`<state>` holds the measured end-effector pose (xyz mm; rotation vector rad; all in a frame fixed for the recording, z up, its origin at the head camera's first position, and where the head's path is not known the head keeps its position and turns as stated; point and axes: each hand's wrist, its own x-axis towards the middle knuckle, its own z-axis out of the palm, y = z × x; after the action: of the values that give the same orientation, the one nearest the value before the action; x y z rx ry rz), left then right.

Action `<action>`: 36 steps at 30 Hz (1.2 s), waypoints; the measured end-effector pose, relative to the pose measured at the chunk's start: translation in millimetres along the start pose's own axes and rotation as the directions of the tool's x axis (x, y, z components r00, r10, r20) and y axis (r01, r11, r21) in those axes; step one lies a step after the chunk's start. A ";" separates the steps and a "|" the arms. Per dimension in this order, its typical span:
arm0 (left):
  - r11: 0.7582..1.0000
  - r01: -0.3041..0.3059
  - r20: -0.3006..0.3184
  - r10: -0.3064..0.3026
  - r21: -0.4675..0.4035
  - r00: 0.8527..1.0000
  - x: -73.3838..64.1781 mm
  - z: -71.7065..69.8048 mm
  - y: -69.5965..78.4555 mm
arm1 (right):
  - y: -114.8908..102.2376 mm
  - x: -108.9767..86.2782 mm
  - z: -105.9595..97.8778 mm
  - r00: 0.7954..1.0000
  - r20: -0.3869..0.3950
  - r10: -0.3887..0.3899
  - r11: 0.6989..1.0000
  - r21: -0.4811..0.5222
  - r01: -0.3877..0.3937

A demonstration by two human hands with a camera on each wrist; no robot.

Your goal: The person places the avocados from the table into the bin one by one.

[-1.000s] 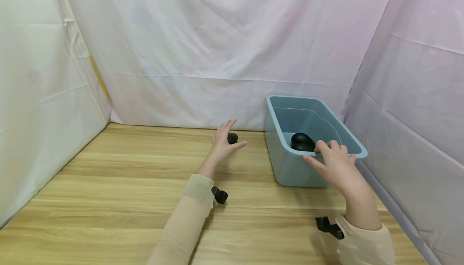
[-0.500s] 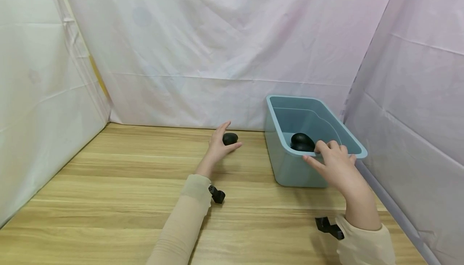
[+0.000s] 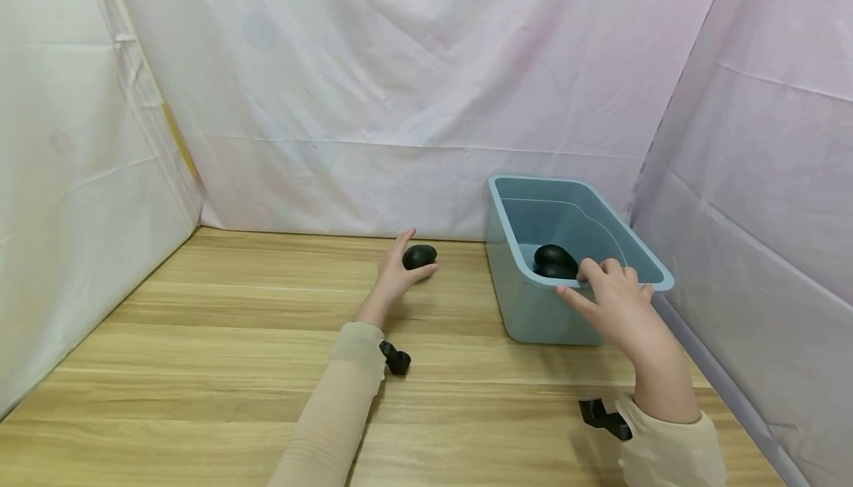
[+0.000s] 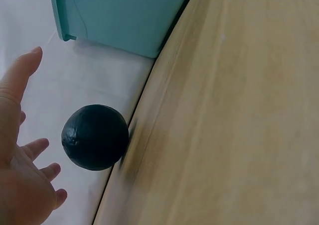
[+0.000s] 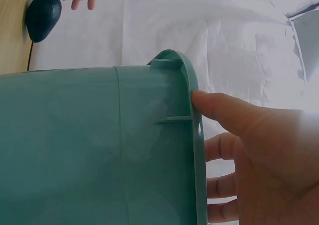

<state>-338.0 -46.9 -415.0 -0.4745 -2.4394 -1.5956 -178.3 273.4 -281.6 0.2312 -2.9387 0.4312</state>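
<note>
A dark avocado (image 3: 420,256) lies on the wooden table, left of the blue-green plastic bin (image 3: 543,317). My left hand (image 3: 395,274) is beside it with fingers and thumb spread. In the left wrist view, a gap shows between this hand (image 4: 22,160) and the avocado (image 4: 94,137). My right hand (image 3: 616,306) grips the bin's near rim, its fingers curled over the edge and the thumb on the outside. In the right wrist view the thumb presses the rim (image 5: 198,150). Dark avocados (image 3: 555,261) sit inside the bin, partly hidden by its near wall.
White cloth (image 3: 400,87) hangs behind the table (image 3: 166,368), with more cloth along both sides. The bin stands close to the right-hand cloth. A small black camera mount (image 3: 395,358) sits at the left cuff, another mount (image 3: 605,419) at the right.
My left hand has shifted a little left and back toward me, uncovering more of the avocado, which stays in about the same place. The right hand and the bin hold still.
</note>
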 end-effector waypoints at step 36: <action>0.953 0.193 0.028 -0.191 -0.233 0.981 0.0 5.0 -27.9 | 0.6 0.0 -0.1 1.000 -0.003 -0.004 1.000 0.005 0.004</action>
<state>-348.1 -52.6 -440.9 -0.2810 -2.3732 -1.9776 -178.4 274.1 -281.7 0.2364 -2.9338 0.4375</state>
